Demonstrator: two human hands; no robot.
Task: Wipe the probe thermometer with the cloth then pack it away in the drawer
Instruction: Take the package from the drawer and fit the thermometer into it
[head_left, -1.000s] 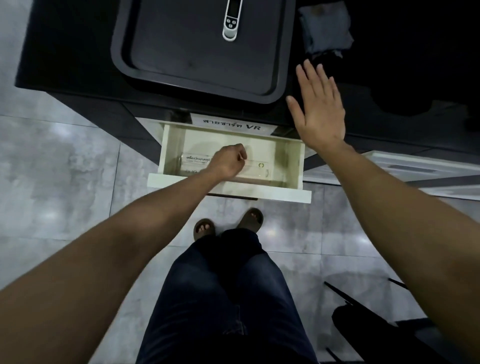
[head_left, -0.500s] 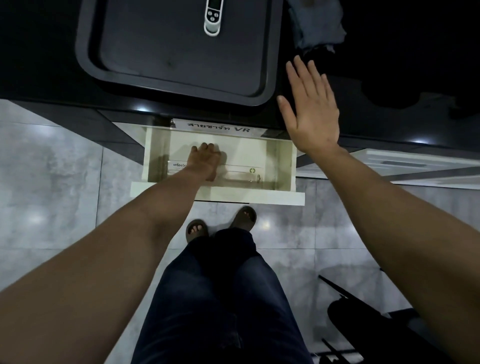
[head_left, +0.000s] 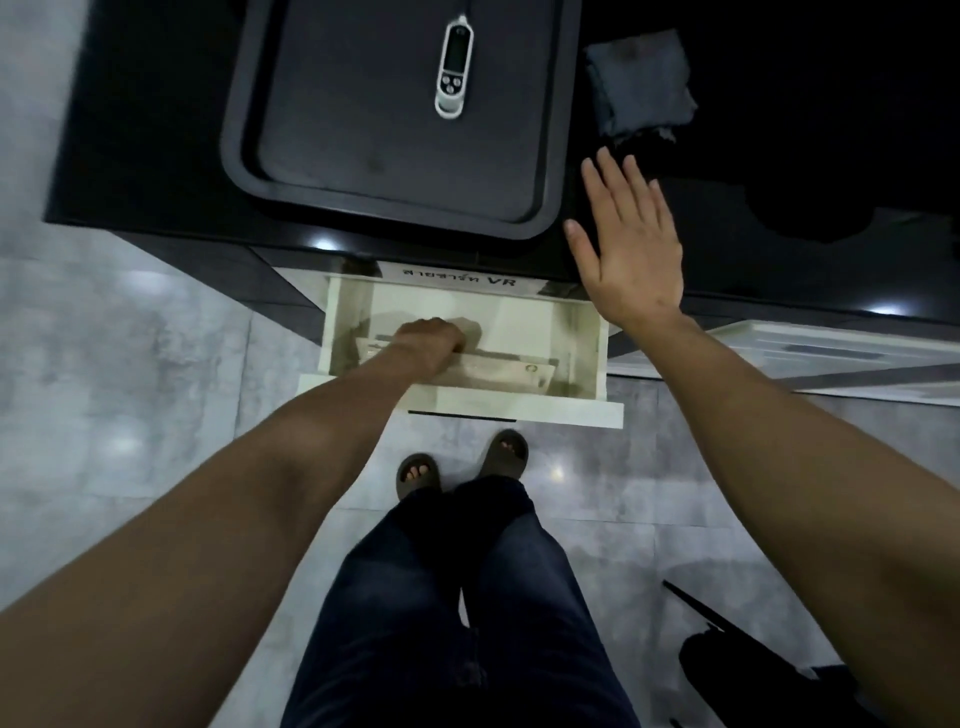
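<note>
Thermometer (head_left: 453, 70) lies flat on tray (head_left: 291, 171), at 12 o'clock from open drawer (head_left: 592, 345); cloth (head_left: 640, 83) at its 3 o'clock, on the surface. We hold right hand (head_left: 631, 244) open over the edge, fingers spread. Left hand (head_left: 428, 345) in drawer on a box (head_left: 511, 373); fingers hidden, grip unclear. We judge thermometer light, rigid, smooth plastic; take hold across mid-body.

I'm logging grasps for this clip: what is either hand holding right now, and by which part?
The left hand grips the clear packet in the drawer at its left end. The right hand holds nothing.
</note>
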